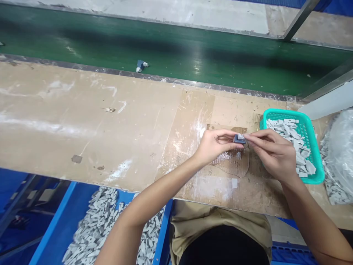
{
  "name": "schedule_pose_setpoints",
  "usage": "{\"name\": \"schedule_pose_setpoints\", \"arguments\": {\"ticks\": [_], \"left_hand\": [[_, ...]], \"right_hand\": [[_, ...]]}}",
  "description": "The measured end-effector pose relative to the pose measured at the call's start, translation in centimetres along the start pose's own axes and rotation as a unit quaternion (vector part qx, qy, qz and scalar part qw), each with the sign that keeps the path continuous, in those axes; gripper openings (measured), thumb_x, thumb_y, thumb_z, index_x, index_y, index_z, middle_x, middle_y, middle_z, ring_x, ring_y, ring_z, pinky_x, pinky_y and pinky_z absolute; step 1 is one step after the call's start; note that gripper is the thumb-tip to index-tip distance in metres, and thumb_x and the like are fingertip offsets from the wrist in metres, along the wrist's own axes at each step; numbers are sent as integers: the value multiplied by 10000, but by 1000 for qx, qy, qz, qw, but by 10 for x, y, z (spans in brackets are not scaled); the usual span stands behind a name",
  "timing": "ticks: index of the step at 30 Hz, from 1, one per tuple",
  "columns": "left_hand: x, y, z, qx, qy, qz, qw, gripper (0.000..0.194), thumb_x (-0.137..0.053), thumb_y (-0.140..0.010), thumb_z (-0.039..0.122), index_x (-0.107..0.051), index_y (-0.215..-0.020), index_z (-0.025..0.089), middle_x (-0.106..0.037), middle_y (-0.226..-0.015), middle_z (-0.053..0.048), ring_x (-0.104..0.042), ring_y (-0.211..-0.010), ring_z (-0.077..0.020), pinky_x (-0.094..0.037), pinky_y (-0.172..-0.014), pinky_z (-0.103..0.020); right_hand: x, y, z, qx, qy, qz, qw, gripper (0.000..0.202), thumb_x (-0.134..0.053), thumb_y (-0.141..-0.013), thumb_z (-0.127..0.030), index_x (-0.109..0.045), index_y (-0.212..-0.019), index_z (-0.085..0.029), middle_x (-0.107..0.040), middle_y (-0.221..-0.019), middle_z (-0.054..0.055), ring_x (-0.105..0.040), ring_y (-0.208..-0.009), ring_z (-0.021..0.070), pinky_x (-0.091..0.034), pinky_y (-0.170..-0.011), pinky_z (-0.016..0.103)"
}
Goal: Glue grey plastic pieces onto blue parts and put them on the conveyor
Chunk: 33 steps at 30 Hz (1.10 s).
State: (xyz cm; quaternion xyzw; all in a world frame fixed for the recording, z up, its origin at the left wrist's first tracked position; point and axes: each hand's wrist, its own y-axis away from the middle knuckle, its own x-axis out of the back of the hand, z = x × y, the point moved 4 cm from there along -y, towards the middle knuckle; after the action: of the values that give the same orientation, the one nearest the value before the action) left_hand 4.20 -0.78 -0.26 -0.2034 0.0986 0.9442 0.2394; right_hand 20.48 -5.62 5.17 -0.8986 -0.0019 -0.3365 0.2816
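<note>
My left hand [216, 144] pinches a small dark blue part [238, 140] between thumb and fingers above the worktable. Against the top of that part sits a small light grey piece [241, 136], gripped by the fingertips of my right hand [273, 151]. The two pieces touch each other. Below my hands lies a torn cardboard patch [234, 165] with a wet-looking surface. Just beyond my right hand stands a green basket [317, 158] holding many light grey pieces, partly hidden by that hand.
Past the table [132, 129] runs a green conveyor belt [176, 55] with a blue and white piece [141, 66] on it. A blue bin [59, 221] of grey pieces is at lower left. A clear plastic bag [340, 147] lies at the right.
</note>
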Motion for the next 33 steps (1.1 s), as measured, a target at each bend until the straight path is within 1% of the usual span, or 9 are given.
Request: {"name": "schedule_pose_setpoints", "arguments": {"ticks": [7, 13, 18, 22, 25, 27, 30, 31, 33], "left_hand": [[1, 1, -2, 13, -33, 40, 999, 335, -898, -597, 234, -770, -890, 135, -788, -833, -60, -749, -755, -161, -619, -778, -284], [1, 4, 1, 19, -79, 40, 996, 318, -886, -620, 243, -777, -901, 142, -792, -869, -72, -752, -789, -170, -625, -784, -287], [1, 5, 11, 14, -151, 42, 987, 300, -883, -626, 235, -780, -896, 155, -788, -841, -64, -749, -776, -172, -631, -775, -290], [0, 6, 17, 12, -173, 30, 984, 313, -889, -624, 247, -787, -905, 158, -791, -858, -71, -748, -779, -178, -625, -785, -295], [1, 3, 15, 28, -182, 34, 982, 327, -896, -612, 259, -787, -898, 143, -787, -859, -83, -741, -785, -185, -610, -779, -287], [4, 0, 10, 52, -168, 40, 984, 390, -902, -609, 284, -778, -946, 130, -772, -823, -77, -725, -754, -173, -592, -736, -264], [6, -3, 2, 87, -82, 28, 992, 614, -890, -647, 329, -685, -1204, 170, -747, -871, -54, -718, -768, -172, -585, -739, -280], [6, -4, 1, 91, -44, 24, 995, 640, -876, -666, 324, -646, -1249, 192, -735, -888, -46, -721, -787, -180, -591, -763, -302], [8, -4, 1, 89, 24, 39, 995, 549, -834, -685, 254, -628, -1191, 200, -705, -866, -31, -720, -799, -187, -599, -796, -332]], "right_hand": [[-3, -2, 3, -17, -66, -40, 997, 386, -596, -915, -68, -752, -1185, -296, -677, -913, 54, -650, -796, 156, -532, -645, 280], [-7, 1, 8, -45, -91, -60, 993, 336, -543, -939, -97, -780, -1111, -260, -659, -875, 57, -649, -790, 154, -543, -649, 284], [-10, 3, 10, -22, -102, -59, 993, 373, -514, -941, -79, -772, -1129, -271, -648, -869, 49, -636, -810, 147, -542, -674, 276], [-13, 5, 14, -12, -102, -60, 993, 387, -497, -942, -74, -776, -1117, -279, -623, -838, 36, -613, -782, 139, -516, -650, 254], [-18, 6, 17, -19, -95, -59, 994, 381, -481, -952, -88, -781, -1108, -263, -625, -822, 37, -605, -748, 138, -501, -630, 248], [-21, 6, 19, -37, -90, -63, 993, 366, -472, -969, -118, -775, -1132, -243, -653, -831, 48, -622, -752, 146, -516, -657, 264], [-19, 4, 19, -78, -90, -66, 991, 337, -500, -985, -189, -733, -1224, -228, -718, -982, 78, -674, -883, 174, -548, -790, 311], [-15, 3, 19, -91, -87, -55, 991, 336, -514, -985, -218, -716, -1254, -228, -726, -1047, 84, -680, -933, 184, -550, -832, 324], [-4, 2, 20, -111, -66, -4, 992, 338, -533, -985, -274, -705, -1274, -232, -728, -1115, 87, -681, -989, 201, -547, -876, 342]]}}
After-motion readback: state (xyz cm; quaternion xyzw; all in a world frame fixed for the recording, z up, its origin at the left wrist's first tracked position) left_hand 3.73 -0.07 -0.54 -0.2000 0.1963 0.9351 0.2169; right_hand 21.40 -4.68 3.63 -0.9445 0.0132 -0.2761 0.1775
